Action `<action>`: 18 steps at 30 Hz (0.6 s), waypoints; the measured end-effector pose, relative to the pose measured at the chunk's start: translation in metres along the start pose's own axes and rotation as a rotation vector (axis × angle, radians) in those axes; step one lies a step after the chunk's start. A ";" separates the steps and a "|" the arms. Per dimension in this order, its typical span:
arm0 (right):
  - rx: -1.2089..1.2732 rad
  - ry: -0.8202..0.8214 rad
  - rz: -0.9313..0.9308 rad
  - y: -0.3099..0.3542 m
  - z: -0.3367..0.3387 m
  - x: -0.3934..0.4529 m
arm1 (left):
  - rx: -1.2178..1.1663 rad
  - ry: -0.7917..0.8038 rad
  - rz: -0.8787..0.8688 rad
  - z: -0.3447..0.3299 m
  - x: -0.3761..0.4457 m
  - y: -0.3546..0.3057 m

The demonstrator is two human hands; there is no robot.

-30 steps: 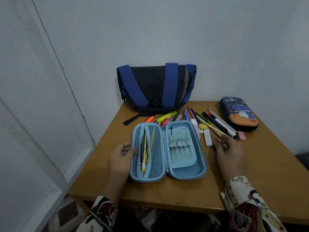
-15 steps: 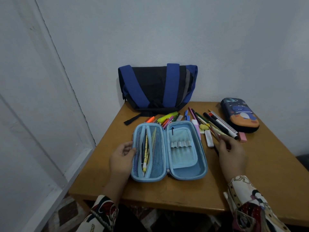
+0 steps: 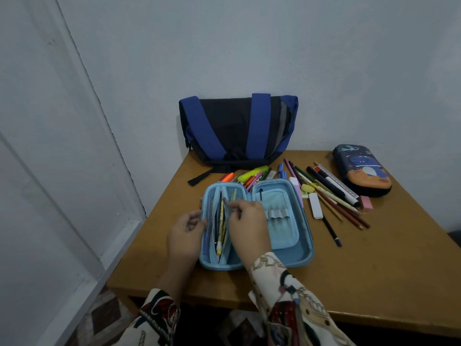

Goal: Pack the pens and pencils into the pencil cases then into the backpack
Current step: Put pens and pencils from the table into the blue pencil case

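a person's right hand (image 3: pixel 245 218) reaches across the open light-blue pencil case (image 3: pixel 257 224) on a wooden table (image 3: pixel 374 270), its fingertips pinched on what looks like a thin pencil (image 3: pixel 230 199) angled into the mesh zip pocket (image 3: pixel 212 221) just ahead of the knuckles, though the pinch is small and partly hidden. the left hand (image 3: pixel 185 232) sits just beside it on the outer side, fingers curled onto the case's left edge, apparently steadying the shell and holding the pocket mouth open. a yellow pencil (image 3: pixel 219 236) and a few others already lie in the pocket between the two hands. beyond the right hand, past the case's elastic loops (image 3: pixel 278 214), a loose spread of pens and pencils (image 3: pixel 331 193) fans across the table with white erasers (image 3: pixel 315 208) and a pink eraser (image 3: pixel 366 203); a second, dark pencil case (image 3: pixel 361 172) lies closed further out on that side, and the blue-and-black backpack (image 3: pixel 237 131) stands against the wall straight ahead of both hands. the pencils are probably light, stiff and smooth, likely to roll or slip, so a mid-shaft pinch and a tip-first slide should serve; the mesh looks soft and may snag a point. the moulded case seems rigid enough to lift by its rim once zipped. packing appears to be at an early stage.
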State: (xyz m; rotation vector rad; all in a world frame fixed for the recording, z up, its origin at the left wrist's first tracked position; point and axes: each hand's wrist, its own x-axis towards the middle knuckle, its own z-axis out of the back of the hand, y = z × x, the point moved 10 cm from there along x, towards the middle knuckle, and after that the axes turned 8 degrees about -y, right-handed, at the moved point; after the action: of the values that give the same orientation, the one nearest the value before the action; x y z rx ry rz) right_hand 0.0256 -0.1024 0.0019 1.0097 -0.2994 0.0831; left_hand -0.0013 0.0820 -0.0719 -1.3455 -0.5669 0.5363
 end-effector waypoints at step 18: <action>-0.268 0.103 0.177 0.001 -0.006 -0.009 | 0.006 0.017 -0.022 -0.002 -0.002 -0.003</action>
State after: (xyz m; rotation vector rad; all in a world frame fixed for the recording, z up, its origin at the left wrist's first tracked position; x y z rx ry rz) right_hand 0.0184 -0.0960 -0.0033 0.7088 -0.2962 0.2485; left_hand -0.0015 0.0782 -0.0691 -1.3351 -0.5652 0.5084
